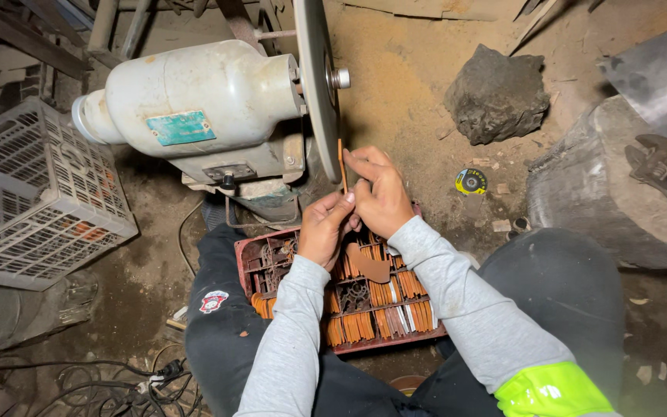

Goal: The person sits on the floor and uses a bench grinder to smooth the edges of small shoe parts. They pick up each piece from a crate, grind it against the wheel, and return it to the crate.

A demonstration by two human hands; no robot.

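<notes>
Both our hands pinch one thin orange strip (342, 166), holding it upright against the edge of the grey grinding disc (317, 77). Our left hand (324, 229) grips its lower end, our right hand (380, 193) closes on it just above. Below our wrists sits a red crate (272, 266) packed with more orange strips, between our knees. A white basket (36, 193) stands well apart.

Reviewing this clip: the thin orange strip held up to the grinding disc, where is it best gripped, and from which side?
Grip the orange strip at its lower end, from the side away from the disc, as the left hand and right hand do. It stands upright and thin, its upper part at the wheel's face, so only the bottom is safely free.
</notes>
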